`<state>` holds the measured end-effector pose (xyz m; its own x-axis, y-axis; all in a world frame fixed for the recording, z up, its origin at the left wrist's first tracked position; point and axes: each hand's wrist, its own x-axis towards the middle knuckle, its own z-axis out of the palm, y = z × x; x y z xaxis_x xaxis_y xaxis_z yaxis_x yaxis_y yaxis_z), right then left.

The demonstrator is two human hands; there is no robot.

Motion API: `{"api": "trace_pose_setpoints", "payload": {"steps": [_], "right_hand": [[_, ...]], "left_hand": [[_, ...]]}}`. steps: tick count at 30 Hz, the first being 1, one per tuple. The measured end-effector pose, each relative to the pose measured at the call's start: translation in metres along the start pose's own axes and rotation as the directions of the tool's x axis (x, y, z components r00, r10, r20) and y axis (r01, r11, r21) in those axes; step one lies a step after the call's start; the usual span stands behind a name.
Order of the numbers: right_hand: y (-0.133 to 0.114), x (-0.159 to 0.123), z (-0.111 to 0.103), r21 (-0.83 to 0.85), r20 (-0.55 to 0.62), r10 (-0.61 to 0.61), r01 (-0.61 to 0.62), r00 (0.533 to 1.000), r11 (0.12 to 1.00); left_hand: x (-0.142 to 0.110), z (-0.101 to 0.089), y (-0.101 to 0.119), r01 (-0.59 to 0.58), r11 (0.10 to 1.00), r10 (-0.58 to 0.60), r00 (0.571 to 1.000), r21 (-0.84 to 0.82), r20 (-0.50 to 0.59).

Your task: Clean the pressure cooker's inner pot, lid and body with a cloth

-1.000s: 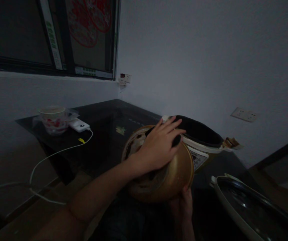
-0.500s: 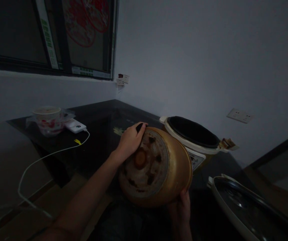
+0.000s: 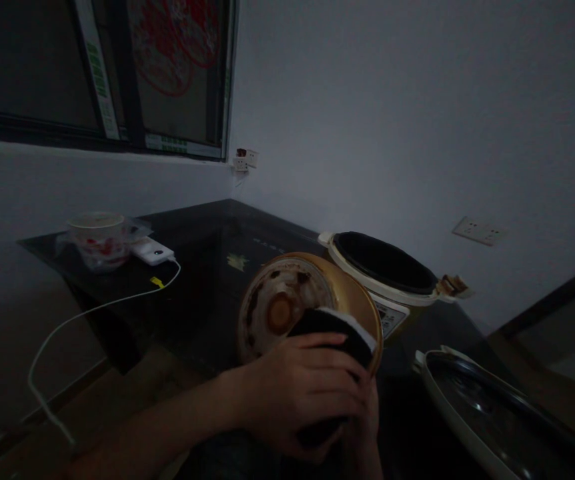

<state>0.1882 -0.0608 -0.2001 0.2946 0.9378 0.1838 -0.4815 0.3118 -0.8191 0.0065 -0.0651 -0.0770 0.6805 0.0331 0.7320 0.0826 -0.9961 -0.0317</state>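
A gold-coloured inner cooking pot (image 3: 350, 287) is tipped on its side, its stained round base facing me. My left hand (image 3: 292, 383) is wrapped over a black cloth (image 3: 330, 323) with a white edge and presses it against the pot's lower side. Low at the pot's rim, my right hand (image 3: 366, 420) grips the pot, its fingers partly hidden behind my left hand. Just behind the pot stands a rice cooker (image 3: 390, 317) with its top uncovered and its dark inside showing. Its detached-looking lid (image 3: 447, 407) lies at the lower right.
On the black table (image 3: 202, 233), a bowl in a plastic bag (image 3: 98, 243) sits at the left beside a white power bank (image 3: 153, 252) with a cable (image 3: 102, 305) running off the edge. Wall sockets (image 3: 478, 231) are at the right, a window (image 3: 177, 113) at the left.
My left hand has moved with the black cloth from the pot's upper left edge, down and right across to its lower side. The pot stays nearly where it was, held by my right hand.
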Motion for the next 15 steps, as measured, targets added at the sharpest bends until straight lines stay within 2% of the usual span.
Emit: {"api": "trace_pose_setpoints", "payload": {"steps": [2,4,5,7,9,11,13,15], "right_hand": [[-0.002,0.000,0.002,0.028,-0.046,0.043,-0.041,0.998,0.999],[-0.005,0.000,0.006,0.063,-0.088,0.106,-0.100,0.990,0.993],[-0.006,0.000,0.008,0.075,-0.100,0.132,-0.125,0.986,0.989],[-0.008,0.000,0.011,0.080,-0.107,0.151,-0.143,0.983,0.986],[-0.008,0.001,0.013,0.063,-0.114,0.142,-0.136,0.983,0.989],[-0.009,0.001,0.014,0.034,-0.116,0.130,-0.127,0.985,0.991],[-0.010,0.002,0.015,0.015,-0.125,0.118,-0.117,0.985,0.993],[-0.011,0.002,0.016,0.008,-0.139,0.111,-0.111,0.984,0.994]], "left_hand": [[-0.025,0.014,0.006,-0.076,0.995,0.075,0.997,0.057,0.013],[-0.051,0.024,0.013,-0.067,0.992,0.069,0.997,0.110,-0.020],[-0.062,0.028,0.017,-0.030,0.992,0.034,0.999,0.119,-0.031],[-0.081,0.034,0.025,0.110,0.987,-0.109,0.994,0.120,-0.021],[-0.096,0.040,0.032,0.266,0.957,-0.266,0.964,0.116,-0.022],[-0.108,0.047,0.036,0.378,0.919,-0.373,0.926,0.117,-0.061],[-0.118,0.056,0.037,0.430,0.893,-0.419,0.902,0.133,-0.106],[-0.125,0.065,0.037,0.410,0.894,-0.388,0.910,0.178,-0.148]]}}
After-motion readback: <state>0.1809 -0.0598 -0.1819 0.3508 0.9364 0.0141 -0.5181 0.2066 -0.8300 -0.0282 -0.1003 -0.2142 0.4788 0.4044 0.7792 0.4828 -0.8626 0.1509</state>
